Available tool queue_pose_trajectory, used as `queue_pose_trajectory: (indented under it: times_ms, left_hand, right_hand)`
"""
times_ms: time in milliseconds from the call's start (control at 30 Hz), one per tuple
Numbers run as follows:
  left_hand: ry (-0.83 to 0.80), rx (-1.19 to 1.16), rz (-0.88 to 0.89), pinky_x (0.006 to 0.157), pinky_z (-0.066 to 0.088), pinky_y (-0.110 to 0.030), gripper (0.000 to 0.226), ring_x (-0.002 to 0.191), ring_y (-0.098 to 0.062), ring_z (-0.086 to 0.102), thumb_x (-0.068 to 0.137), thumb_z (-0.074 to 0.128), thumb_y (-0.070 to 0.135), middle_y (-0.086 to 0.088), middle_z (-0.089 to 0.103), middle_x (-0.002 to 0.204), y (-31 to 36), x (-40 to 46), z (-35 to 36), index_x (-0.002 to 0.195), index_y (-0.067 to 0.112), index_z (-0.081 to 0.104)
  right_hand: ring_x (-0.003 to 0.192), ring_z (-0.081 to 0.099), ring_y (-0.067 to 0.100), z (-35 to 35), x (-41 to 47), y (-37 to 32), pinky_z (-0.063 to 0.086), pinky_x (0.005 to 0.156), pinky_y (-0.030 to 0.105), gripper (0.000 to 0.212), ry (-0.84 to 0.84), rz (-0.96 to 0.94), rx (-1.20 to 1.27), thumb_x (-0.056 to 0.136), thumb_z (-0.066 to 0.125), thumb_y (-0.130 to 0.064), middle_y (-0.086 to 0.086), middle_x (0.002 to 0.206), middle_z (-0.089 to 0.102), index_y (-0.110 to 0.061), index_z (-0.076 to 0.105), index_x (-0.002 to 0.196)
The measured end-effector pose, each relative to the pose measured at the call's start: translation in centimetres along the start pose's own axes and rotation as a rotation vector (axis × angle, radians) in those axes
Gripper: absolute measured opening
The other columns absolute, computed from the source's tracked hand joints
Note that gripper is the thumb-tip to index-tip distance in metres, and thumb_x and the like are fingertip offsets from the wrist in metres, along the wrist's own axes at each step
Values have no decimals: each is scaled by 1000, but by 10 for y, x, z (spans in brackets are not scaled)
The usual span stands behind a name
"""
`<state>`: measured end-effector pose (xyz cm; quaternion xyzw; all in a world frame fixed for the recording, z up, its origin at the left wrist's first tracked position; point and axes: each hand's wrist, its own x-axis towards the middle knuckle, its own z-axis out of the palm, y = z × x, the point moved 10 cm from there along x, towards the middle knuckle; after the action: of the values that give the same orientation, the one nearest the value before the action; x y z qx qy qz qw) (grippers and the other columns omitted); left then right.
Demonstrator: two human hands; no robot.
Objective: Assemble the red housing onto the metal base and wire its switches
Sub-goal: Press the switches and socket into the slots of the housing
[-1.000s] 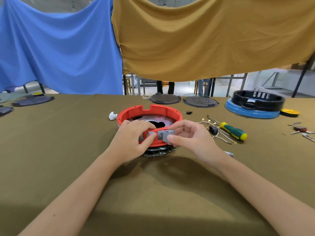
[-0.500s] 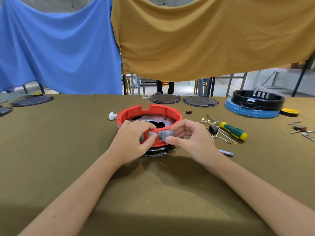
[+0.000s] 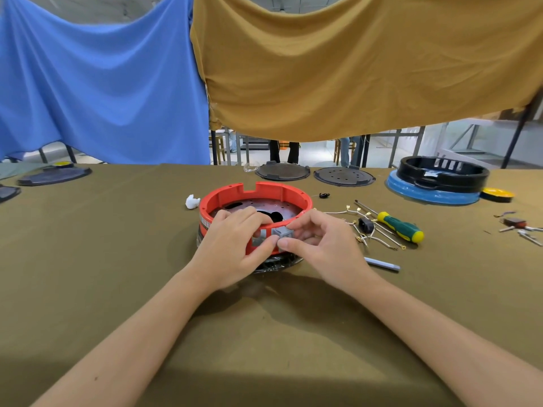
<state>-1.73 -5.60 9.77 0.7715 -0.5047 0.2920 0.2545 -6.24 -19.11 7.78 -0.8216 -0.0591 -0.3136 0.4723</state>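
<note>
While the red housing sits on the metal base near the middle of the olive-covered tabletop, both hands work at its near wall. The left hand grips the housing, fingers curled over the rim and the thumb pressed on the outer wall beside a grey switch set in that wall. The right hand pinches a second grey switch block between thumb and curled fingers, holding it against the rim just right of the first. Inside the ring a perforated metal plate with dark cut-outs shows.

To the right of the housing lie loose wires with gold terminals, a small black socket part and a screwdriver with a green and yellow handle. A grey pen-like tool lies just beside the right wrist. A white crumpled scrap sits to the left of the housing. Further back are two dark round plates, and a black ring housing on a blue disc. Blue cloth and mustard cloth hang behind.
</note>
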Motion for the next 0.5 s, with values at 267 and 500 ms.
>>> queue_pose_trajectory:
  times_ms: [267, 500]
  left_hand:
    - [-1, 2, 9, 79, 37, -34, 39, 83, 3, 42, 96, 44, 47, 25, 42, 88, 0, 0, 3, 116, 20, 65]
    - [7, -10, 25, 79, 37, -32, 38, 86, 5, 42, 96, 45, 48, 24, 45, 94, 0, 0, 3, 115, 21, 64]
  right_hand:
    - [67, 67, 13, -2, 0, -4, 59, 68, 34, 12, 42, -32, -23, 84, 77, -11, -4, 73, 69, -20, 70, 81]
    - [72, 66, 14, 1, 1, -5, 58, 70, 36, 14, -7, -34, -57, 88, 71, -7, -4, 78, 69, -21, 67, 85]
